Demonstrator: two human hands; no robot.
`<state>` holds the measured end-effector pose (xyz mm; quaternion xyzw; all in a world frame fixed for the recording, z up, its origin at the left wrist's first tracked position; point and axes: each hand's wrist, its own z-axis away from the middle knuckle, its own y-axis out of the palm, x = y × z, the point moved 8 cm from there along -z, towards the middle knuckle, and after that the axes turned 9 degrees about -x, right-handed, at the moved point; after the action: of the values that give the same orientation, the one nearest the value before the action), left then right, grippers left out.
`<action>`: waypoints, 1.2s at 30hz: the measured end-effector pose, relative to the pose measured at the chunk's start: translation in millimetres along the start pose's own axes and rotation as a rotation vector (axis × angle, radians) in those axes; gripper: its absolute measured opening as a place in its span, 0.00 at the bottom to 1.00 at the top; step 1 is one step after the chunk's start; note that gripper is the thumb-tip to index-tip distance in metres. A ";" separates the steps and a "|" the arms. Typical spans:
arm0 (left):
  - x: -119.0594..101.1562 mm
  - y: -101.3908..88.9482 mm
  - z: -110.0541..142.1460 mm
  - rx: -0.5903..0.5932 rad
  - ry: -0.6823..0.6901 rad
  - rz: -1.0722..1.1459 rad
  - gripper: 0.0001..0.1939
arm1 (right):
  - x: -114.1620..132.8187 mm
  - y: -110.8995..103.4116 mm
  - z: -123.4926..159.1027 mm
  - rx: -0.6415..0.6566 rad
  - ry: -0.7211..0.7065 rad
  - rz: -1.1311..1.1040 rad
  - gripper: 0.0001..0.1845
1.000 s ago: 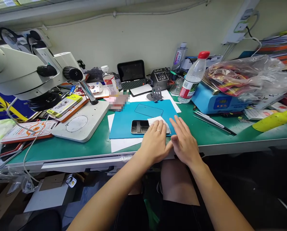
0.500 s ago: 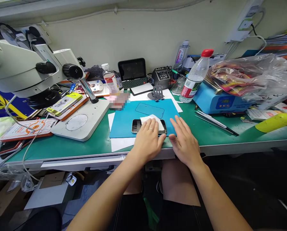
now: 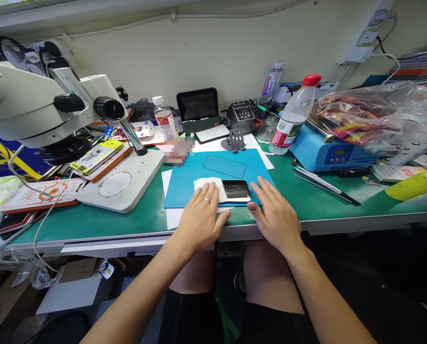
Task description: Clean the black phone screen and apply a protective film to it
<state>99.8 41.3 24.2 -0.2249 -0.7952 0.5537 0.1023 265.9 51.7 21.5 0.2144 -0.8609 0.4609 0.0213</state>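
My left hand [image 3: 203, 215] lies flat with fingers stretched out, its fingertips pressing a white wipe [image 3: 209, 184] down. That wipe covers the left end of a smartphone [image 3: 237, 189], whose dark right half with a shiny light edge shows. Under the phone is a blue mat [image 3: 185, 165], and a rectangular phone-sized outline [image 3: 224, 166] lies farther back on it. My right hand [image 3: 276, 215] is open, empty and palm-down at the mat's right front edge, its fingers just right of the phone.
At the left stands a microscope [image 3: 52, 105] on a white base [image 3: 142, 179]. Tweezers [image 3: 324, 185] lie to the right. Behind them are a red-capped bottle [image 3: 288, 122] and a blue machine [image 3: 317, 150]. A phone stand [image 3: 236, 141] stands behind the mat, and a yellow cylinder [image 3: 414, 183] lies far right.
My left hand has slid the wipe leftward across the phone, uncovering its right half. My right hand stays nearly in place beside it.
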 end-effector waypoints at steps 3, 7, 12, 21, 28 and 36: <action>-33.0 8.0 -15.5 0.009 0.072 0.096 0.36 | 0.5 0.2 -0.8 -0.006 -0.008 -0.011 0.37; -50.1 8.5 -20.4 0.000 0.144 0.154 0.33 | 2.1 -1.3 -0.9 0.024 -0.032 -0.030 0.32; 0.5 -3.5 3.6 -0.003 0.110 0.058 0.31 | 3.5 -3.6 -0.1 0.048 -0.023 0.009 0.31; -40.6 8.0 -18.3 -0.028 0.151 0.111 0.33 | 1.2 0.6 -0.8 0.020 -0.001 -0.044 0.34; -23.7 4.2 -14.6 -0.027 0.176 0.114 0.29 | -18.6 -4.8 -23.1 0.035 0.177 -0.282 0.32; 41.3 -27.1 10.4 -0.129 0.148 0.101 0.16 | -17.9 44.6 -119.6 0.262 0.104 -0.073 0.37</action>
<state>52.6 44.3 42.0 -0.3111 -0.8072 0.4877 0.1179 245.5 175.5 51.1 0.2225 -0.7828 0.5785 0.0547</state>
